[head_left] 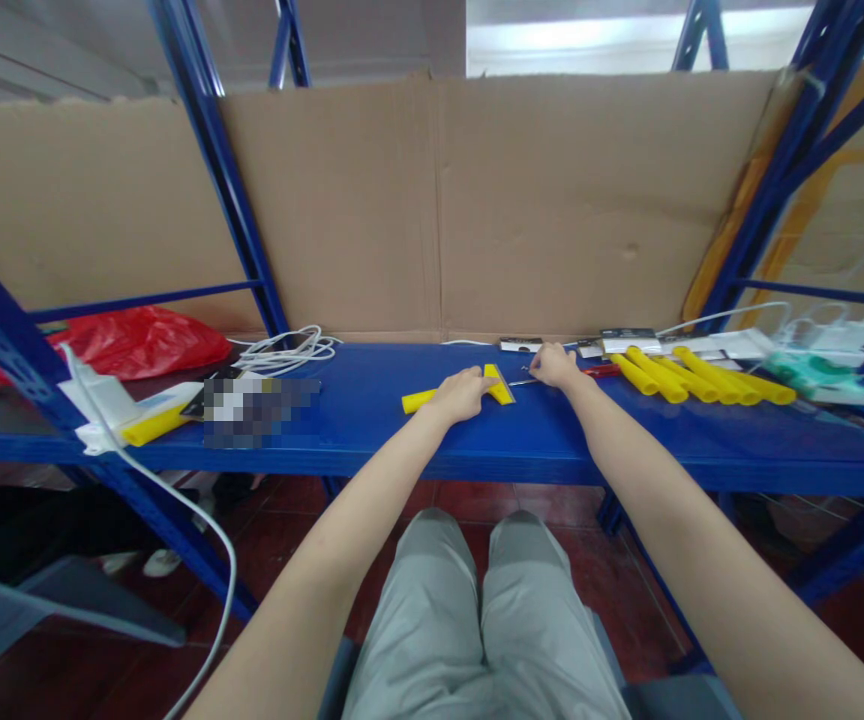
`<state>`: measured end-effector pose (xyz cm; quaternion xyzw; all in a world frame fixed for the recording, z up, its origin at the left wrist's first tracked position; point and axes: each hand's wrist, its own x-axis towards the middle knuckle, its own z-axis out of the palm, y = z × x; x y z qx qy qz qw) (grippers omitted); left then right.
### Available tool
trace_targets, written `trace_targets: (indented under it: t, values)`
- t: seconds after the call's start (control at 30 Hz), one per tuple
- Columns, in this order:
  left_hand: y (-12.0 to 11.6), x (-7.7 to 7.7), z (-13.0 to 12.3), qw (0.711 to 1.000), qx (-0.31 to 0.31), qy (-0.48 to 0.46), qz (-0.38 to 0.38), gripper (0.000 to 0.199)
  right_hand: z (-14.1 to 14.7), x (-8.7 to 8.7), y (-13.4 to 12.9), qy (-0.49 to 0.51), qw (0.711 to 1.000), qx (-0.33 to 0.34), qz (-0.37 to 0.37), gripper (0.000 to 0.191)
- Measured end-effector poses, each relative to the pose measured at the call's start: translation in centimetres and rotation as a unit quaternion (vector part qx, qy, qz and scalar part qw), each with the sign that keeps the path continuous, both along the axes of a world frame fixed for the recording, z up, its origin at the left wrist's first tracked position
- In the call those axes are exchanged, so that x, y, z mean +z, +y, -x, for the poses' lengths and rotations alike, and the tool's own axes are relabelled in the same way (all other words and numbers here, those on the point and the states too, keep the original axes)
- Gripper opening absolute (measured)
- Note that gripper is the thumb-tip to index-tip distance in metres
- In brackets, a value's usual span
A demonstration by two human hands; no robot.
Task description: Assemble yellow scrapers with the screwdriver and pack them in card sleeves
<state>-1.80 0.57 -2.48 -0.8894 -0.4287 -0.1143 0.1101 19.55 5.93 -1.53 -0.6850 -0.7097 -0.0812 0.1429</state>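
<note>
My left hand (460, 394) is closed around a yellow scraper (500, 386) lying on the blue tabletop. Its flared head with a thin pale edge shows to the right of the fingers, and the handle end sticks out to the left. My right hand (554, 366) is just beyond the scraper head, its fingers bent together in a pinch. What they hold is too small to make out. A thin metal shaft (523, 382) shows left of that hand, and a red handle (601, 370) lies right of it; whether they are one tool is hidden.
Several yellow tubular handles (683, 379) lie in a row at right, by flat packs (631, 340) and a green-and-white item (814, 372). Coiled white cable (289, 348), a red bag (143, 340) and another yellow handle (154, 425) are at left. Cardboard (432, 210) backs the table.
</note>
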Motion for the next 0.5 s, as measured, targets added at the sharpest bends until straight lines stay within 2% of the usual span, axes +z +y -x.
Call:
trace_targets:
  t: [0.3, 0.5]
  values:
    - [-0.02, 0.01, -0.08, 1.000, -0.004, 0.005, -0.006, 0.043, 0.08, -0.14, 0.20, 0.030, 1.000, 0.001, 0.008, 0.012]
    - [-0.05, 0.02, -0.12, 1.000, -0.003, 0.005, -0.008, 0.043, 0.52, -0.48, 0.79, 0.064, 0.997, -0.023, 0.020, 0.012]
